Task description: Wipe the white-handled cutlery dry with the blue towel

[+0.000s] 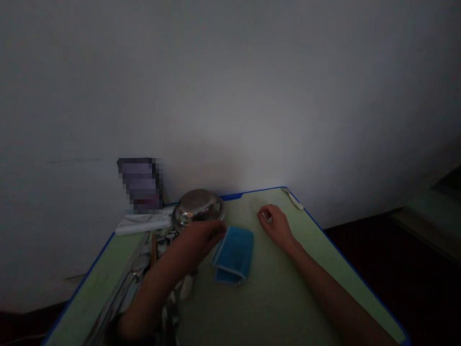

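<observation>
My left hand (pixel 212 231) reaches in over the cutlery from the lower left. Its fingers pinch the upper left corner of a folded blue cloth (pixel 236 250) with a pale edge. That cloth hangs or rests folded over the green table, its lower flap bent under. To the right of the cloth, my right hand (pixel 276 226) is curled with thumb and fingers together near the tabletop. A small pale spot shows between those fingers, too unclear to name. An upturned metal bowl (pixel 198 206) sits just behind my left hand.
Several metal utensils (pixel 139 266) lie along the left side, partly under my left arm. A pale-handled fork or spoon (pixel 294 199) rests at the far right edge. A blurred-out upright device (pixel 142 185) and a white folded item (pixel 140 223) stand near the wall (pixel 230 96).
</observation>
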`<act>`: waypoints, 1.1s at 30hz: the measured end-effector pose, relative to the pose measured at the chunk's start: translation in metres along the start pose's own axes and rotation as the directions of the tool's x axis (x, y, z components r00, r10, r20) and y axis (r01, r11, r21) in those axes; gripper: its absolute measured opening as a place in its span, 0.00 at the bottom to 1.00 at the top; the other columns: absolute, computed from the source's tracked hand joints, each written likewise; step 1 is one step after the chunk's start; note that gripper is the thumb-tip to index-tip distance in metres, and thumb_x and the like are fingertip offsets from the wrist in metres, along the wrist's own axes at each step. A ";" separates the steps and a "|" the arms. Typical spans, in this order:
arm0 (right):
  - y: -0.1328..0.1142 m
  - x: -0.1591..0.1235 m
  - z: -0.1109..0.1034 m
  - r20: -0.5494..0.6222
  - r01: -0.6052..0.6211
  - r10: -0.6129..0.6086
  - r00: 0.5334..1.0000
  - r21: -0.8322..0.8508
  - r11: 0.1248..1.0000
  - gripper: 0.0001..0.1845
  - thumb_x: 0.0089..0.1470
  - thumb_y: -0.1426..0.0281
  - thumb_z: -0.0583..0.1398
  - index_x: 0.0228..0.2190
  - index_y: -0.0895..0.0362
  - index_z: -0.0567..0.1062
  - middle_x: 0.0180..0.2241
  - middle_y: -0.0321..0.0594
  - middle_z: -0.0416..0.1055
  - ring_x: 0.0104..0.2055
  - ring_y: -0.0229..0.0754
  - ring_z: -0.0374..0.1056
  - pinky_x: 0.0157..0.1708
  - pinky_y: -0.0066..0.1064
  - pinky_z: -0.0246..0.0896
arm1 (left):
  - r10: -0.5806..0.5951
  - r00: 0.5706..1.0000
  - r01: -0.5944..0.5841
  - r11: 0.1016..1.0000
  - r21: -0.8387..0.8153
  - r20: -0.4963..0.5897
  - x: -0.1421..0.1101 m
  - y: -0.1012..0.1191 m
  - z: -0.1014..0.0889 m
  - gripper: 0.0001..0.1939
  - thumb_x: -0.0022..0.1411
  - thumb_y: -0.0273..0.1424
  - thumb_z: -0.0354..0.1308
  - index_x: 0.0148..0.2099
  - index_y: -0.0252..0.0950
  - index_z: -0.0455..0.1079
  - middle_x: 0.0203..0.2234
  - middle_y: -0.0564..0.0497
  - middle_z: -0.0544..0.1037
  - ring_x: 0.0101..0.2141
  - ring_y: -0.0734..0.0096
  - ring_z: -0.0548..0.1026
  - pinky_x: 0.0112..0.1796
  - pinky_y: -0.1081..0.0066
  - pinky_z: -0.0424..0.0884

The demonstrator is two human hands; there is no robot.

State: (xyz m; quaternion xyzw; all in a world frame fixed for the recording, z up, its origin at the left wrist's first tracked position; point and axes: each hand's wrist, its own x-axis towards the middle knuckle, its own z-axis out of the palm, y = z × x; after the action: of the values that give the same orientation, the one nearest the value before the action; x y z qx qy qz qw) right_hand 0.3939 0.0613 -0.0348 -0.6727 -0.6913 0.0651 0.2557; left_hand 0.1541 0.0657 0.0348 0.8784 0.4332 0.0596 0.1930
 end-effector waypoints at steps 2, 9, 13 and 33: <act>-0.033 0.001 -0.004 0.188 0.107 -0.122 0.974 0.088 0.990 0.14 0.60 0.66 0.50 0.38 0.60 0.71 0.29 0.39 0.71 0.31 0.36 0.66 0.34 0.28 0.61 | -0.050 0.996 0.049 0.999 0.011 0.068 -0.020 -0.022 -0.021 0.11 0.62 0.34 0.49 0.36 0.37 0.71 0.29 0.52 0.77 0.30 0.69 0.74 0.31 0.74 0.65; -0.113 0.023 -0.004 0.653 0.255 -0.336 0.679 0.219 0.942 0.14 0.47 0.62 0.60 0.34 0.58 0.76 0.29 0.41 0.75 0.28 0.39 0.68 0.25 0.26 0.56 | -0.277 0.946 0.268 0.960 0.074 0.167 -0.068 -0.100 -0.050 0.17 0.63 0.38 0.48 0.31 0.33 0.71 0.25 0.51 0.75 0.29 0.66 0.73 0.30 0.71 0.66; -0.135 0.021 0.022 0.689 0.252 -0.283 0.667 0.148 0.956 0.15 0.49 0.64 0.58 0.38 0.59 0.75 0.32 0.44 0.75 0.31 0.42 0.69 0.27 0.27 0.56 | -0.372 0.904 0.364 0.928 0.080 0.211 -0.064 -0.121 -0.038 0.12 0.64 0.35 0.51 0.41 0.31 0.69 0.35 0.48 0.75 0.34 0.67 0.74 0.37 0.63 0.70; -0.157 -0.009 0.070 0.548 0.319 -0.348 0.761 0.152 0.936 0.12 0.55 0.62 0.55 0.35 0.56 0.74 0.32 0.42 0.76 0.33 0.43 0.71 0.29 0.29 0.55 | -0.567 0.740 0.613 0.790 -0.017 0.363 -0.092 -0.155 -0.041 0.15 0.63 0.33 0.54 0.51 0.34 0.64 0.46 0.45 0.70 0.42 0.63 0.72 0.40 0.58 0.71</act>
State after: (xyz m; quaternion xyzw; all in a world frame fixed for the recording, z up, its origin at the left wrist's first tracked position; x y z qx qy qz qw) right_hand 0.2216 0.0568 -0.0297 -0.4826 -0.8421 0.2323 0.0629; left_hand -0.0278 0.0908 0.0176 0.6767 0.6443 -0.1274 0.3327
